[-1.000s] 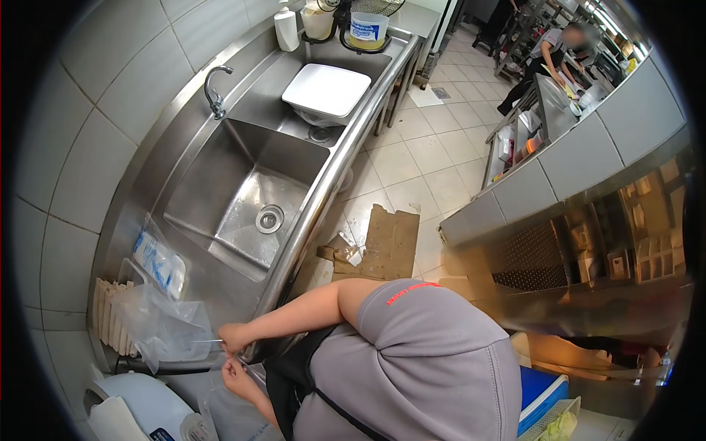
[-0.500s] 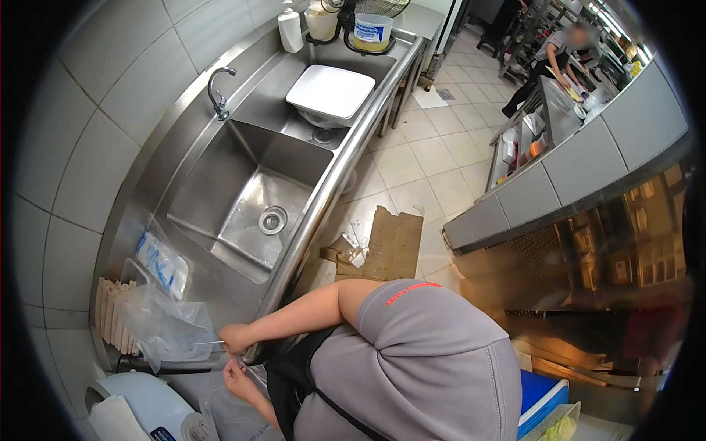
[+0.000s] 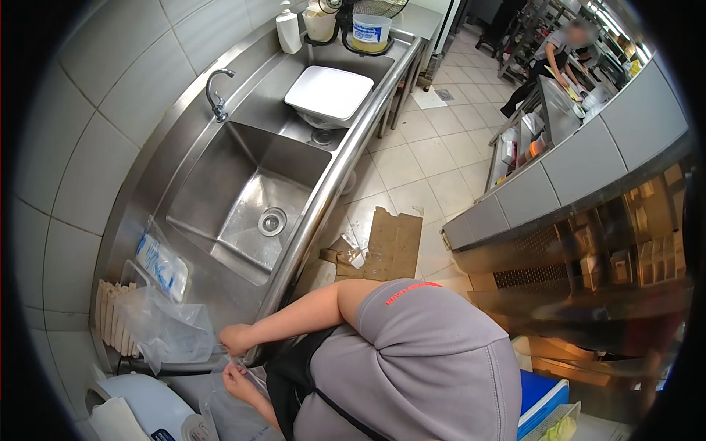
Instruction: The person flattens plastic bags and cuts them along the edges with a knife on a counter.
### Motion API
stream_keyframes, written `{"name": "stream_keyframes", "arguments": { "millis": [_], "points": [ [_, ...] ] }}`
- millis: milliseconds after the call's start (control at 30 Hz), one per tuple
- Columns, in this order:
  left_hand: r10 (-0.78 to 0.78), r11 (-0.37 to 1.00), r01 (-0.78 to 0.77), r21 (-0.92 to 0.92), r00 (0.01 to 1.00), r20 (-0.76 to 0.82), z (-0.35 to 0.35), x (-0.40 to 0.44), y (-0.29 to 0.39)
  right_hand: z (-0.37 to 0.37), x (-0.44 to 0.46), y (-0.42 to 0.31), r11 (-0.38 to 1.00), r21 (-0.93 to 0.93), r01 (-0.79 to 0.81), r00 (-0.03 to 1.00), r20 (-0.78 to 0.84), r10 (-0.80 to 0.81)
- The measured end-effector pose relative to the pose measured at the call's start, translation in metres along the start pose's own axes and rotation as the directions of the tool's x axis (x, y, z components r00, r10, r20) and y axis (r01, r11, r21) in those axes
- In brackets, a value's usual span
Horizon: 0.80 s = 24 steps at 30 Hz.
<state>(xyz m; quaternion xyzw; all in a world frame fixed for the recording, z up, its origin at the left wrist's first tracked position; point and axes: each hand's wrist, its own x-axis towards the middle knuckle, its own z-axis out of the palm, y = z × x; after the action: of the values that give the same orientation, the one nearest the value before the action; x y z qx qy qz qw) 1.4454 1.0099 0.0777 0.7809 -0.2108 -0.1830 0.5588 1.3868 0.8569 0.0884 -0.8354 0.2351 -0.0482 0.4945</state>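
Observation:
My right hand (image 3: 237,339) is closed at the sink counter's front edge. Half a second ago a thin metal tool stuck out of it; now the tool is mostly hidden, pointing down toward the bag. Just below, my left hand (image 3: 239,382) pinches the upper part of a clear plastic bag (image 3: 235,411), which hangs under both hands. Another clear plastic bag (image 3: 173,323), crumpled, lies on the counter beside my right hand. Behind it are a row of beige folded pieces (image 3: 114,316) and a blue-and-white plastic packet (image 3: 163,266).
A steel sink basin (image 3: 246,209) with a faucet (image 3: 218,99) adjoins the counter. A white-lidded tub (image 3: 329,92) rests in the farther basin. Flattened cardboard (image 3: 393,242) lies on the tiled floor. A pale blue container (image 3: 143,404) stands lower left. Another person (image 3: 555,62) works at the far right.
The thin metal tool in my right hand has swung down from pointing left and barely shows now. Clear plastic has risen between my hands. My left hand has hardly moved.

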Motion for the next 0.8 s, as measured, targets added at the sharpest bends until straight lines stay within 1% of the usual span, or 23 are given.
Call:
{"name": "stream_keyframes", "arguments": {
  "millis": [100,200,300,400,500,600,700,800],
  "points": [
    [0.005,1.000,-0.005,-0.011,1.000,-0.002,0.002,-0.001,0.002,-0.002,-0.001,-0.004,0.999,-0.032,-0.030,1.000,-0.007,0.030],
    [0.009,1.000,-0.009,0.008,1.000,-0.004,0.003,-0.002,0.004,-0.019,-0.018,-0.017,1.000,-0.012,0.027,0.999,-0.042,-0.028],
    [0.002,0.999,-0.001,0.036,1.000,-0.026,0.005,-0.003,0.008,-0.008,-0.009,-0.011,0.997,0.024,0.079,0.997,-0.010,-0.079],
    [-0.027,1.000,0.028,0.004,1.000,-0.013,0.008,-0.005,0.012,-0.004,-0.011,-0.010,0.987,0.107,0.121,0.992,-0.044,-0.117],
    [-0.035,0.999,0.035,0.021,0.999,-0.015,0.011,-0.009,0.020,-0.004,-0.012,-0.012,0.975,0.161,0.154,0.987,-0.078,-0.143],
    [0.077,0.996,-0.079,-0.040,0.996,-0.050,0.015,-0.004,0.006,-0.007,-0.014,-0.014,0.977,0.160,0.138,0.990,-0.063,-0.129],
    [0.108,0.994,-0.104,0.045,0.990,-0.095,0.017,-0.004,0.005,-0.008,-0.015,-0.015,0.975,0.176,0.136,0.990,-0.060,-0.128],
    [0.163,0.938,-0.124,0.323,0.982,-0.095,0.024,-0.015,0.034,-0.011,-0.018,-0.019,0.979,0.171,0.115,0.993,-0.058,-0.106]
  ]
}}
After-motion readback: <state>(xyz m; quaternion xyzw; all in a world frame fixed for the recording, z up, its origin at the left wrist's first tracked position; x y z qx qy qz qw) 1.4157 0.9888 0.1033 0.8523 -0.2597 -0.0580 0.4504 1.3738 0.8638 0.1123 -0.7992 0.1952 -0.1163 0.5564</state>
